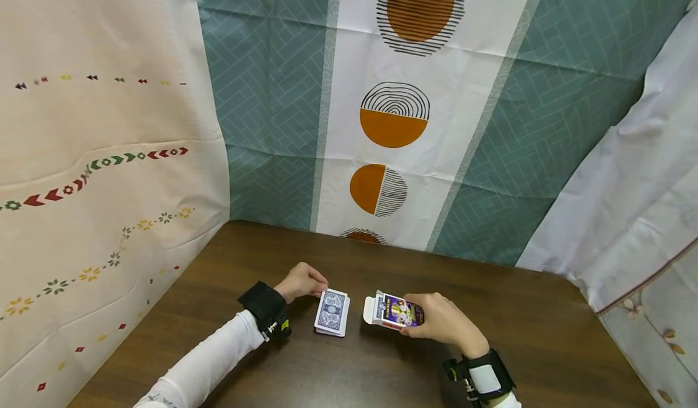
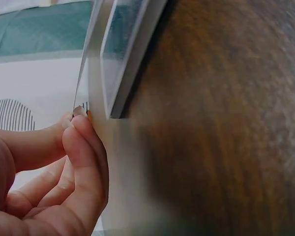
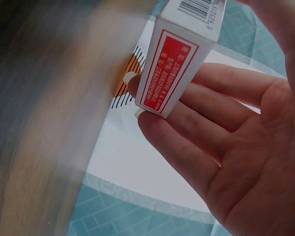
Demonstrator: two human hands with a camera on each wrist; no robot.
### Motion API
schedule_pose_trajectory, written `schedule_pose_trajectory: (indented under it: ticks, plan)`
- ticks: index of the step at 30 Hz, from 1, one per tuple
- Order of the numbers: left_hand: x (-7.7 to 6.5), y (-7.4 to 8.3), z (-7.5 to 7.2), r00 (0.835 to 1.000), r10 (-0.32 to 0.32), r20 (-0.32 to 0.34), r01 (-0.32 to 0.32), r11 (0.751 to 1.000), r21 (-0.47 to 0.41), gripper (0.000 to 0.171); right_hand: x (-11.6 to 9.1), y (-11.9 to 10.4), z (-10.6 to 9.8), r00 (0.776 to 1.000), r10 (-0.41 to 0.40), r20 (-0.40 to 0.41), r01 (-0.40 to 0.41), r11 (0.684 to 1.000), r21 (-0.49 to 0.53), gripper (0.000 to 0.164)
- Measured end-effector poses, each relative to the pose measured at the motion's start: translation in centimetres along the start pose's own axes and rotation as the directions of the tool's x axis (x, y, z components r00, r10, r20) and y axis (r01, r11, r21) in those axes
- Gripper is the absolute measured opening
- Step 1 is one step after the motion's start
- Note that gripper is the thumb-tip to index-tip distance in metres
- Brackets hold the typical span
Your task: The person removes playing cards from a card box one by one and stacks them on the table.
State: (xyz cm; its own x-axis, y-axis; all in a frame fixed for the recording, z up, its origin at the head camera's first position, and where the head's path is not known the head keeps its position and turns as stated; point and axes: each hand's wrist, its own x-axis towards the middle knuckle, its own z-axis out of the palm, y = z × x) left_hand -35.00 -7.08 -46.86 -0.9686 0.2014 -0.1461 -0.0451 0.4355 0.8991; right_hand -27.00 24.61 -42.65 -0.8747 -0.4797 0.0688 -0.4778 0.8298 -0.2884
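Note:
My left hand (image 1: 302,282) pinches a playing card (image 2: 83,64) between thumb and forefinger at its upper left corner. The card, with a blue patterned back, lifts at a slant over a neat deck of cards (image 2: 132,59) lying on the table. In my right hand (image 1: 444,318) is a card box (image 1: 402,312), gripped from its right end with the thumb on the near side. Its purple and yellow front faces up, and the end flap (image 1: 369,310) stands open toward the deck. A blue-backed card (image 1: 380,307) shows at the box's mouth. The right wrist view shows its red-printed side panel.
Both hands work over a dark brown wooden table (image 1: 262,359). A teal and white curtain with orange circles (image 1: 392,117) hangs behind the back edge. Patterned cream cloth (image 1: 109,226) borders the left side, white cloth (image 1: 627,214) the right.

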Motion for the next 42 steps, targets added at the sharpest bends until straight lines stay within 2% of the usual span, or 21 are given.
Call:
schedule_pose_trajectory:
  ticks: [7, 14, 17, 25, 33, 42]
  plan:
    - [0.0, -0.1, 0.4, 0.997, 0.013, -0.070, -0.014, 1.000, 0.000, 0.011, 0.1, -0.1, 0.0, 1.000, -0.003, -0.003, 0.003, 1.000, 0.003, 0.062]
    - [-0.3, -0.3, 0.5, 0.987, 0.030, -0.160, -0.015, 0.996, 0.091, 0.013, 0.2, 0.0, 0.3, 0.999, -0.032, -0.007, 0.032, 0.999, 0.013, 0.059]
    - [-0.4, -0.5, 0.6, 0.985, 0.026, -0.170, -0.010, 0.995, 0.096, 0.012, 0.2, 0.0, 0.4, 0.999, -0.037, -0.010, 0.037, 0.999, 0.014, 0.058]
    - [-0.4, -1.1, 1.0, 0.986, -0.024, -0.165, 0.024, 1.000, 0.002, 0.014, 0.2, 0.1, 0.5, 0.998, -0.059, -0.011, 0.059, 0.998, 0.019, 0.058]
    - [-0.2, -1.4, 1.1, 0.981, -0.041, -0.192, 0.034, 0.999, -0.041, 0.012, 0.2, 0.0, 0.5, 0.999, -0.050, -0.006, 0.050, 0.999, 0.018, 0.058]
    - [-0.3, -2.0, 1.3, 0.975, -0.039, -0.221, 0.034, 0.999, -0.026, 0.011, 0.2, 0.0, 0.5, 0.999, -0.052, -0.001, 0.052, 0.998, 0.030, 0.057]
